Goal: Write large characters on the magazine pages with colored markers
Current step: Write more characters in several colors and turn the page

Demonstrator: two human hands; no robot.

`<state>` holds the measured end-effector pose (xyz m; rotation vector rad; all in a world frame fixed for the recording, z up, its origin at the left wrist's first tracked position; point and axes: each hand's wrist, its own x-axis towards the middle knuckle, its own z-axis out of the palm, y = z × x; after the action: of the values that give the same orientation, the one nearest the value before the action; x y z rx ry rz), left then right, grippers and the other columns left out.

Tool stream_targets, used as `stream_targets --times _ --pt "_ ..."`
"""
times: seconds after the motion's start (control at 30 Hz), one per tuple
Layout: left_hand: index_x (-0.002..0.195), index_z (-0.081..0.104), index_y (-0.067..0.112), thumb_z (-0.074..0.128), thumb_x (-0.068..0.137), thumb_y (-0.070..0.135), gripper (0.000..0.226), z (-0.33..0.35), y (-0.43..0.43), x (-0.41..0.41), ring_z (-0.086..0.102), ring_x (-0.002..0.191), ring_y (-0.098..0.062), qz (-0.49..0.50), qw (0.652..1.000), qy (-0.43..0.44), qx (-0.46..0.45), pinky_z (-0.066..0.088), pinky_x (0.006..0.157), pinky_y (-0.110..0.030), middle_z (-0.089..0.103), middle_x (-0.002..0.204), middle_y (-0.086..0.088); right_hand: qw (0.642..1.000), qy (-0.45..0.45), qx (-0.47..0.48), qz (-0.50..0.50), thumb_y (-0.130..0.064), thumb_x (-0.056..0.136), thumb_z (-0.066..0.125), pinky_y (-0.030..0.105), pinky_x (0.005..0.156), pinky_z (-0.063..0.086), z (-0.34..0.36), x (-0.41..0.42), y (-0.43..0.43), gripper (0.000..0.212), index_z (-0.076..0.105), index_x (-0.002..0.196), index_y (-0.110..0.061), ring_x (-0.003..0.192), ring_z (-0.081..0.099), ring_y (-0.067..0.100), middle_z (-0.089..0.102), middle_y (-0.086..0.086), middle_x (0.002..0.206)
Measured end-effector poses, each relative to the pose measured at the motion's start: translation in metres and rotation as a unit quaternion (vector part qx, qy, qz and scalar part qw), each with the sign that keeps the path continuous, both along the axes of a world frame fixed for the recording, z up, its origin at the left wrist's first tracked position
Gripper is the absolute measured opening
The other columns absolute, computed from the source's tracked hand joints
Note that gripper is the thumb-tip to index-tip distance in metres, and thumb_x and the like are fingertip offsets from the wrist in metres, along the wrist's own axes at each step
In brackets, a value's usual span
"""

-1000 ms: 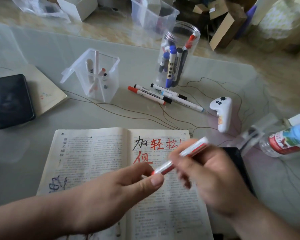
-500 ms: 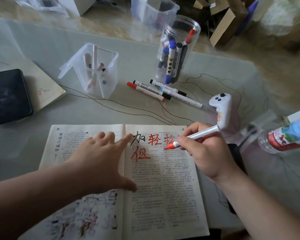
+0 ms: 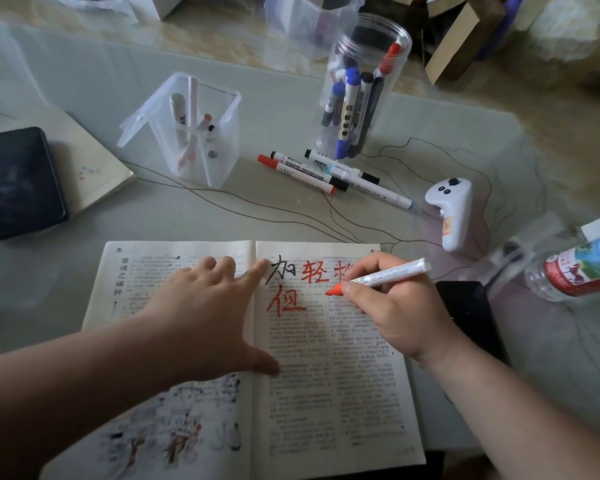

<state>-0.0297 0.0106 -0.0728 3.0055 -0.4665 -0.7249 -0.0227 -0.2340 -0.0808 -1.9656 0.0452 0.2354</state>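
The magazine (image 3: 333,393) lies open on the desk (image 3: 194,209), and the left hand (image 3: 201,317) presses flat on its left page with fingers spread, the forefinger reaching to the fold. The right hand (image 3: 392,306) pinches a red marker (image 3: 378,277), its tip just at the right page beside a large red character, with one black and more red characters above. Behind stand a clear jar (image 3: 364,95) of markers, three loose markers (image 3: 326,171) and a phone (image 3: 18,181).
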Motion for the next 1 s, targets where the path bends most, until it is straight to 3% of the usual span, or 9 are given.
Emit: stream_targets --times 0.13,0.4,0.6,0.8,1.0 --pt "0.158 -0.010 0.034 0.045 0.049 0.104 0.140 -0.0013 0.0006 -0.0008 0.036 0.134 -0.020 0.000 1.000 -0.002 0.000 0.035 0.113 -0.036 0.038 0.143 0.003 1.000 0.011 0.022 -0.005 -0.016 0.081 0.075 0.031 0.056 0.041 -0.0007 0.0000 0.0001 0.011 0.067 0.074 -0.017 0.055 0.051 0.014 0.066 -0.002 0.059" --pt "0.158 -0.010 0.034 0.047 0.050 0.103 0.141 -0.0021 0.0001 -0.0004 0.036 0.133 -0.020 -0.001 1.000 -0.002 0.000 0.035 0.113 -0.036 0.039 0.142 0.003 1.000 -0.008 0.020 0.000 -0.029 0.075 0.073 0.039 0.061 0.048 -0.0025 -0.0009 0.0009 0.013 0.068 0.078 -0.017 0.062 0.057 0.021 0.067 0.011 0.069" --pt "0.157 -0.010 0.034 0.047 0.049 0.103 0.140 -0.0015 -0.0001 -0.0003 0.037 0.133 -0.020 -0.001 1.000 -0.002 -0.002 0.035 0.113 -0.036 0.040 0.142 0.003 1.000 -0.015 0.007 0.005 -0.034 0.074 0.075 0.039 0.065 0.051 -0.0062 0.0000 -0.0013 0.017 0.070 0.080 -0.019 0.068 0.063 0.021 0.071 0.008 0.075" --pt "0.157 -0.012 0.033 0.046 0.050 0.103 0.140 0.0001 -0.0012 0.0000 0.036 0.134 -0.020 -0.002 1.000 0.002 0.001 0.035 0.113 -0.036 0.038 0.145 0.002 0.999 -0.036 -0.022 0.018 -0.012 0.084 0.079 0.024 0.065 0.053 -0.0064 0.0000 -0.0026 0.010 0.071 0.083 -0.018 0.071 0.067 0.011 0.073 -0.003 0.079" --pt "0.157 -0.012 0.033 0.046 0.050 0.103 0.140 -0.0001 -0.0010 0.0000 0.036 0.134 -0.020 -0.003 1.000 0.001 0.003 0.035 0.113 -0.036 0.039 0.144 0.003 0.999 -0.047 -0.021 0.017 -0.029 0.078 0.072 0.035 0.067 0.054 -0.0037 -0.0024 0.0020 0.011 0.071 0.079 -0.017 0.076 0.070 0.022 0.074 0.000 0.078"
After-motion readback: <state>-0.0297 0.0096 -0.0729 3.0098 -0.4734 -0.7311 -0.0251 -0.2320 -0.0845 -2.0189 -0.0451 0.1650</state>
